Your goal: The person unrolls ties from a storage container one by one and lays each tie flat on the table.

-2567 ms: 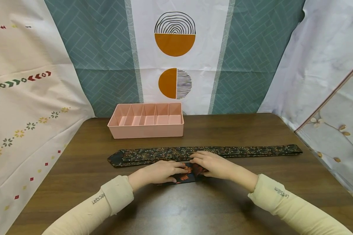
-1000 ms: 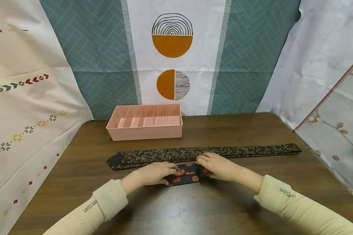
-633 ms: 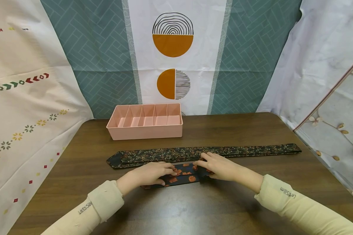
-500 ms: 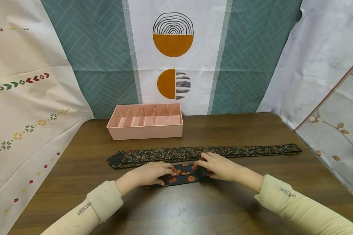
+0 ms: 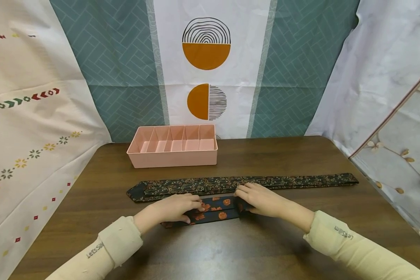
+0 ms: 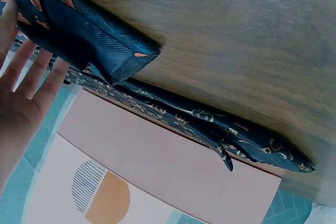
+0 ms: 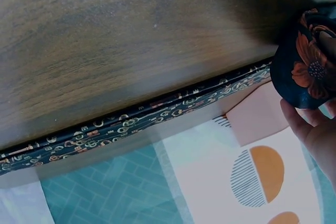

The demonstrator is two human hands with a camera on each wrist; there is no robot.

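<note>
A dark necktie with orange flowers [image 5: 222, 214] lies on the table between both hands. My left hand [image 5: 177, 208] rests on its left part, fingers fairly straight across the cloth in the left wrist view. Beyond that hand the tie's end [image 6: 107, 43] shows its dark lining. My right hand [image 5: 262, 199] grips the tie's other end, which is rolled into a bundle [image 7: 310, 72] with the thumb and fingers around it. Just behind, a second black necktie with a gold pattern [image 5: 301, 181] lies folded lengthwise, and the right fingertips are close to it.
A pink divided box [image 5: 171, 159] stands at the back of the brown table [image 5: 210, 252], left of centre. Patterned cloths [image 5: 126, 58] hang behind the table and along both sides.
My left hand has slid left along the flowered necktie, so more of it shows between the hands. My right hand, gripping the rolled end, has shifted slightly right. The gold-patterned necktie stays put.
</note>
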